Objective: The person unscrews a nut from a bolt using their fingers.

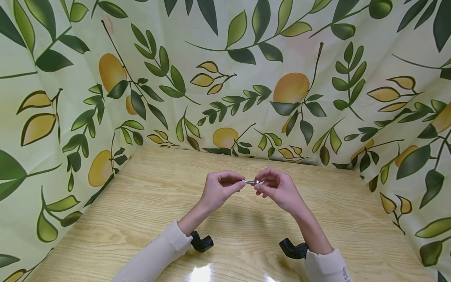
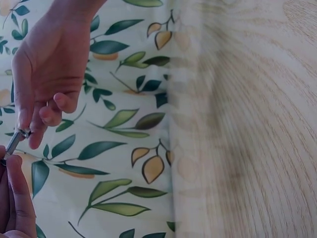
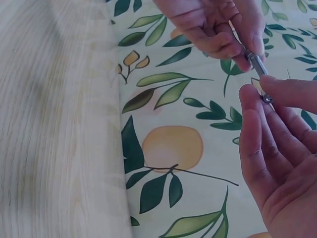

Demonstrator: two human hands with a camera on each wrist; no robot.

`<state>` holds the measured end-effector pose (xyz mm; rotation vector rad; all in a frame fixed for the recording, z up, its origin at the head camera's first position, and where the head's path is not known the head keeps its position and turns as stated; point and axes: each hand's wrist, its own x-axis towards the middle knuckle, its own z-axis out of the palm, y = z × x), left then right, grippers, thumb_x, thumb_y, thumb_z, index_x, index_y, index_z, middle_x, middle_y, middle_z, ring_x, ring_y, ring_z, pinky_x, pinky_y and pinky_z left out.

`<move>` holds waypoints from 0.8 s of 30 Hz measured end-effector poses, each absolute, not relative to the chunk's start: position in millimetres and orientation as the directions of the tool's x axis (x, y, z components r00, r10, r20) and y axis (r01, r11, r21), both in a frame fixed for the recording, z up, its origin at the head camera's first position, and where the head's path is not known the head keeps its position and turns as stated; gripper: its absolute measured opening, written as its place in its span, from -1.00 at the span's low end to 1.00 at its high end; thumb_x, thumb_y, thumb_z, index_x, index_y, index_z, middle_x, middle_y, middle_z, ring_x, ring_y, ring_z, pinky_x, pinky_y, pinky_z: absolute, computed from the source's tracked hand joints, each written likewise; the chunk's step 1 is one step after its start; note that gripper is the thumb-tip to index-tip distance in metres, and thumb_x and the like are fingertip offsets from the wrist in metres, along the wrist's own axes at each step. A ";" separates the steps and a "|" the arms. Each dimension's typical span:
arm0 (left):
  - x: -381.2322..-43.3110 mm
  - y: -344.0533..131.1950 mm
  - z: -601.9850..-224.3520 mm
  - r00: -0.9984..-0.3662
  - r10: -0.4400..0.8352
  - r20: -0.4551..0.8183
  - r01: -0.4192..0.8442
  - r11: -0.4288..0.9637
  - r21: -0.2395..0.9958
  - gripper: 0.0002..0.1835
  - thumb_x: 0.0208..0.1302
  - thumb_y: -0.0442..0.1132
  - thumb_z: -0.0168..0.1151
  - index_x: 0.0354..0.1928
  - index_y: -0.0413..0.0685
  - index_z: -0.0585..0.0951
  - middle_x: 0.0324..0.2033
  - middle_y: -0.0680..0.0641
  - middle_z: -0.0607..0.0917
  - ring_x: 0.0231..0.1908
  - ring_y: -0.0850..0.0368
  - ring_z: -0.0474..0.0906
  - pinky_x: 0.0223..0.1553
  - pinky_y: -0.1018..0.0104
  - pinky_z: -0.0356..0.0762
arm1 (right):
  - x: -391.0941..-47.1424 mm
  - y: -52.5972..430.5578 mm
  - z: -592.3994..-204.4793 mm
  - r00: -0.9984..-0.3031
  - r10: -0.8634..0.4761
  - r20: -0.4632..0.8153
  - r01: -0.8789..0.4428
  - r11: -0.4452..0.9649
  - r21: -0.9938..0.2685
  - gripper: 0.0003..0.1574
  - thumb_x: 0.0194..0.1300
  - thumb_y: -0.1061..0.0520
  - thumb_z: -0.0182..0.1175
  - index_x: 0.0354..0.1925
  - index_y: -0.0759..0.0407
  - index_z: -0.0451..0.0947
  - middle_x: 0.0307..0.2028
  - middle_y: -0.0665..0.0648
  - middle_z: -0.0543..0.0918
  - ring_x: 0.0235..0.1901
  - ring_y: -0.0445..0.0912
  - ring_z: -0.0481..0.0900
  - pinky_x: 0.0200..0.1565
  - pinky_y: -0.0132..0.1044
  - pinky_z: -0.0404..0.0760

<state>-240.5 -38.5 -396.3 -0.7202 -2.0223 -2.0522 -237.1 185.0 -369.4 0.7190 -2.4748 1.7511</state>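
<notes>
- The person's left hand pinches one end of a small silver metal bolt between thumb and curled fingers, held in the air above the pale wooden table
- The person's right hand meets it from the other side; its thumb and forefinger close on a small silver metal nut at the bolt's free end, the other fingers loosely curled
- In the right wrist view the bolt runs slantwise from the left hand down to the right fingertips, where the nut sits; whether it is already threaded on or only touching the tip I cannot tell, the part being very small
- The bolt's long axis lies roughly level and crosswise in the head view, pointing from one hand straight at the other, so both hands are equally near: each has an end
- From the left wrist camera the bolt shows at the frame's left edge, left fingers above it and the right hand below
- Behind and beside the table hangs a pale green cloth printed with leaves and yellow fruit
- Two black wrist camera mounts show near the cream sleeves
</notes>
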 end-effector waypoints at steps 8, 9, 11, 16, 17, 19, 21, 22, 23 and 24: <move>-241.7 -38.3 -398.2 -0.872 0.207 0.444 0.441 -0.062 0.895 -0.78 0.25 -0.39 0.43 -0.14 -0.44 0.74 -0.28 -0.37 0.79 -0.43 0.30 0.70 -0.31 0.42 0.73 | -236.5 187.3 -368.3 -0.902 -0.308 0.302 -0.392 0.295 -0.871 -0.77 0.35 0.26 0.37 -0.08 0.39 0.65 -0.24 0.40 0.77 -0.41 -0.12 0.77 -0.37 -0.25 0.76; -241.9 -38.3 -398.0 -0.875 0.207 0.438 0.436 -0.060 0.898 -0.79 0.26 -0.39 0.43 -0.14 -0.42 0.75 -0.28 -0.36 0.80 -0.43 0.29 0.70 -0.30 0.41 0.73 | -236.4 187.6 -367.8 -0.900 -0.306 0.309 -0.398 0.296 -0.868 -0.77 0.35 0.26 0.36 -0.08 0.39 0.66 -0.24 0.40 0.77 -0.41 -0.12 0.77 -0.37 -0.24 0.77; -242.9 -38.5 -397.9 -0.884 0.205 0.421 0.419 -0.056 0.906 -0.80 0.26 -0.38 0.43 -0.14 -0.38 0.76 -0.27 -0.34 0.80 -0.43 0.27 0.71 -0.29 0.40 0.74 | -236.6 188.3 -367.0 -0.898 -0.302 0.321 -0.409 0.298 -0.863 -0.78 0.35 0.26 0.37 -0.09 0.37 0.67 -0.24 0.38 0.78 -0.42 -0.14 0.77 -0.38 -0.23 0.77; -248.0 -40.4 -399.8 -0.912 0.179 0.368 0.370 -0.024 0.929 -0.84 0.25 -0.36 0.45 -0.16 -0.29 0.79 -0.28 -0.28 0.82 -0.39 0.00 0.75 -0.29 0.34 0.74 | -236.7 189.4 -364.3 -0.893 -0.294 0.342 -0.427 0.308 -0.850 -0.79 0.35 0.22 0.38 -0.10 0.35 0.69 -0.27 0.33 0.78 -0.43 -0.18 0.75 -0.38 -0.24 0.77; -249.5 -40.8 -400.8 -0.917 0.175 0.359 0.362 -0.013 0.932 -0.84 0.25 -0.36 0.45 -0.16 -0.28 0.79 -0.28 -0.27 0.82 -0.38 -0.06 0.75 -0.30 0.34 0.73 | -236.7 189.6 -363.8 -0.892 -0.293 0.344 -0.429 0.310 -0.849 -0.78 0.35 0.22 0.38 -0.10 0.35 0.69 -0.27 0.33 0.78 -0.43 -0.19 0.75 -0.38 -0.25 0.77; -252.9 -41.4 -403.1 -0.924 0.176 0.341 0.349 0.014 0.937 -0.84 0.25 -0.36 0.45 -0.16 -0.28 0.79 -0.28 -0.25 0.82 -0.36 -0.14 0.75 -0.32 0.35 0.71 | -236.3 190.4 -363.5 -0.893 -0.291 0.344 -0.429 0.314 -0.847 -0.79 0.34 0.23 0.38 -0.10 0.35 0.69 -0.26 0.33 0.77 -0.43 -0.19 0.74 -0.37 -0.28 0.75; -256.8 -42.0 -405.6 -0.929 0.186 0.321 0.335 0.045 0.941 -0.83 0.25 -0.35 0.45 -0.16 -0.29 0.78 -0.28 -0.23 0.83 -0.35 -0.14 0.75 -0.34 0.39 0.68 | -236.1 191.2 -363.8 -0.896 -0.285 0.342 -0.425 0.321 -0.846 -0.79 0.33 0.24 0.39 -0.10 0.34 0.70 -0.25 0.32 0.77 -0.43 -0.20 0.73 -0.36 -0.29 0.75; -258.9 -42.3 -407.0 -0.932 0.190 0.308 0.324 0.060 0.944 -0.84 0.24 -0.34 0.46 -0.17 -0.26 0.79 -0.29 -0.21 0.83 -0.35 -0.12 0.75 -0.36 0.41 0.66 | -236.1 191.5 -364.2 -0.897 -0.282 0.341 -0.423 0.322 -0.847 -0.79 0.32 0.24 0.39 -0.10 0.34 0.71 -0.25 0.32 0.77 -0.43 -0.21 0.72 -0.35 -0.27 0.76; -261.1 -42.7 -408.3 -0.936 0.193 0.294 0.313 0.075 0.947 -0.85 0.24 -0.34 0.46 -0.17 -0.25 0.79 -0.29 -0.19 0.83 -0.34 -0.10 0.75 -0.36 0.44 0.64 | -236.3 191.7 -364.8 -0.899 -0.279 0.337 -0.418 0.325 -0.848 -0.79 0.32 0.25 0.40 -0.10 0.33 0.71 -0.25 0.32 0.77 -0.43 -0.21 0.72 -0.34 -0.28 0.75; -263.6 -43.1 -409.5 -0.940 0.196 0.279 0.301 0.091 0.949 -0.85 0.24 -0.33 0.47 -0.18 -0.23 0.79 -0.31 -0.18 0.83 -0.34 -0.11 0.75 -0.36 0.44 0.63 | -236.5 191.8 -365.3 -0.901 -0.277 0.335 -0.416 0.328 -0.848 -0.79 0.31 0.25 0.41 -0.10 0.33 0.71 -0.25 0.32 0.77 -0.43 -0.21 0.72 -0.34 -0.28 0.75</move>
